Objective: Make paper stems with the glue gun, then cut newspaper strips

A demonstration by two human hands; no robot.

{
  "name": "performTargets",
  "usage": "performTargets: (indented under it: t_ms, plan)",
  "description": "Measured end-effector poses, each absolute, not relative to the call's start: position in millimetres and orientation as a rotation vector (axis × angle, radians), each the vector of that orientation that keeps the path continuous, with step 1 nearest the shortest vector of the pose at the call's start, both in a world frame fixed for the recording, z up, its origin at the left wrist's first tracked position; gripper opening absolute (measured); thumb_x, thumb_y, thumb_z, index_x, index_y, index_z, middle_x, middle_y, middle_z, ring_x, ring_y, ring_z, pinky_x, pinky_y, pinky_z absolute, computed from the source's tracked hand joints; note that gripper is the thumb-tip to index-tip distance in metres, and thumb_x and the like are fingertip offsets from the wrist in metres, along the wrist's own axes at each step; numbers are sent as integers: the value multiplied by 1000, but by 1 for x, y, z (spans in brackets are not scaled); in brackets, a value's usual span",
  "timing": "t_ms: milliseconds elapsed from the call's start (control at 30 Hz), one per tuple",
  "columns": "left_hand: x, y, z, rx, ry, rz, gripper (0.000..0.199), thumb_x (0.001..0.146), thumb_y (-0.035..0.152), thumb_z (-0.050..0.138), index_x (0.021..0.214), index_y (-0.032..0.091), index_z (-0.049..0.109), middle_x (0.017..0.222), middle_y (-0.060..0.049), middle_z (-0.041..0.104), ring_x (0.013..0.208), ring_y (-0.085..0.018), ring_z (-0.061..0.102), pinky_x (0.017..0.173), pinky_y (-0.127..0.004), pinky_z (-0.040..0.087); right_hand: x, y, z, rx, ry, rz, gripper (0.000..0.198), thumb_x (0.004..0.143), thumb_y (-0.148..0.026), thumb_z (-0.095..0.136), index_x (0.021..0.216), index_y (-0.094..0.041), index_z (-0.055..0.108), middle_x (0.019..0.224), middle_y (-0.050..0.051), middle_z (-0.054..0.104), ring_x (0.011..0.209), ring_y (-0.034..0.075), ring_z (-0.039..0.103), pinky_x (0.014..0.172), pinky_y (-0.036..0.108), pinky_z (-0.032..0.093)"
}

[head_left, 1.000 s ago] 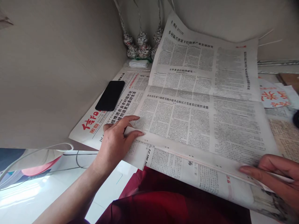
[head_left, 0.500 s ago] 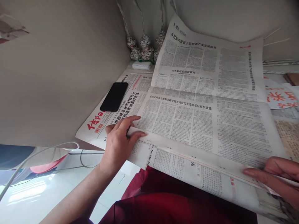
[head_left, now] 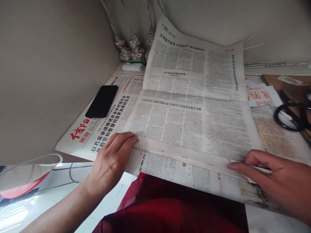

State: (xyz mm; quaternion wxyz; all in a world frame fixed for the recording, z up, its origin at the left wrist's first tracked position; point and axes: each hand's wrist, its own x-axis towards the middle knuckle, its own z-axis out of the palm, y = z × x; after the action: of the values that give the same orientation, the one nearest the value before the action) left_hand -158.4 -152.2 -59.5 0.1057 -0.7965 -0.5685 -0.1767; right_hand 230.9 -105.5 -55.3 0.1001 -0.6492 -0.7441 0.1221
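A large newspaper sheet [head_left: 175,119] lies in front of me, its far end curling up against the wall. Along its near edge runs a narrow folded strip. My left hand [head_left: 115,155] is closed over the left end of this strip, fingers on top and the thumb hidden. At the right end, my right hand [head_left: 272,178] pinches the fold between thumb and bent fingers. Under the sheet are more newspapers [head_left: 116,113], one with a red title at the left.
A black phone [head_left: 102,101] rests on the left newspaper. Woven paper gourd shapes [head_left: 136,48] stand in the back corner beside a white packet [head_left: 132,67]. Black-handled scissors [head_left: 288,116] lie at the right, near a paper with red characters [head_left: 259,97]. A cable [head_left: 57,156] hangs at the left.
The view has shifted right, bringing the scissors into sight. My left thumb has gone from the top of the fold to out of sight. My right hand still grips the right end.
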Motion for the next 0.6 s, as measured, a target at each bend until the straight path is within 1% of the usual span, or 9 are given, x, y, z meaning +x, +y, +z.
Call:
performTargets:
  t_ms: [100, 167, 233, 267, 367, 433, 500, 600]
  plan:
    - [-156, -159, -57, -2333, -1633, -386, 38, 92, 7, 48, 127, 17, 58, 116, -9, 67, 106, -25, 61, 88, -37, 54, 229, -104, -47, -2049, -2294, 423, 52, 76, -75, 51, 55, -27, 50, 38, -5, 43, 35, 16, 45, 42, 29, 32]
    - [-152, -165, -55, -2358, -1598, -294, 47, 94, 10, 46, 139, 19, 48, 123, -10, 65, 111, -26, 60, 89, -38, 55, 229, -103, -45, -2057, -2295, 434, 55, 74, -79, 47, 58, -27, 51, 40, -5, 46, 37, 16, 46, 44, 29, 34]
    - [-147, -169, -53, -2382, -1569, -211, 52, 96, 20, 47, 147, 22, 38, 130, -12, 61, 114, -28, 60, 92, -42, 54, 229, -102, -44, -2051, -2295, 435, 57, 74, -81, 45, 59, -27, 50, 40, -5, 45, 37, 16, 46, 45, 29, 35]
    - [-144, -171, -53, -2384, -1559, -177, 55, 96, 27, 49, 148, 25, 36, 132, -13, 59, 114, -29, 60, 92, -44, 54, 228, -102, -44, -2044, -2296, 429, 57, 75, -81, 44, 59, -27, 50, 41, -5, 44, 37, 16, 46, 45, 29, 35]
    - [-137, -174, -54, -2366, -1537, -94, 62, 90, 50, 55, 147, 34, 37, 137, -13, 55, 114, -32, 60, 89, -47, 56, 227, -102, -44, -1985, -2295, 405, 58, 76, -81, 44, 57, -26, 48, 39, -5, 42, 35, 15, 44, 44, 29, 33]
    - [-133, -176, -56, -2358, -1511, -60, 69, 83, 62, 57, 145, 36, 40, 137, -12, 55, 115, -34, 59, 88, -46, 56, 226, -102, -45, -1939, -2295, 391, 57, 77, -80, 43, 57, -26, 47, 39, -5, 42, 34, 15, 41, 42, 29, 31]
    - [-130, -177, -58, -2340, -1522, -22, 76, 77, 69, 58, 144, 36, 42, 137, -13, 55, 116, -35, 58, 88, -47, 56, 226, -103, -46, -1915, -2298, 389, 56, 77, -78, 44, 58, -26, 47, 38, -5, 42, 34, 15, 41, 42, 29, 30]
    - [-127, -180, -60, -2314, -1599, 33, 82, 73, 71, 60, 145, 36, 41, 138, -15, 53, 113, -39, 58, 84, -50, 56, 227, -103, -46, -1912, -2300, 395, 55, 79, -76, 45, 59, -26, 46, 40, -6, 43, 36, 15, 42, 44, 28, 31]
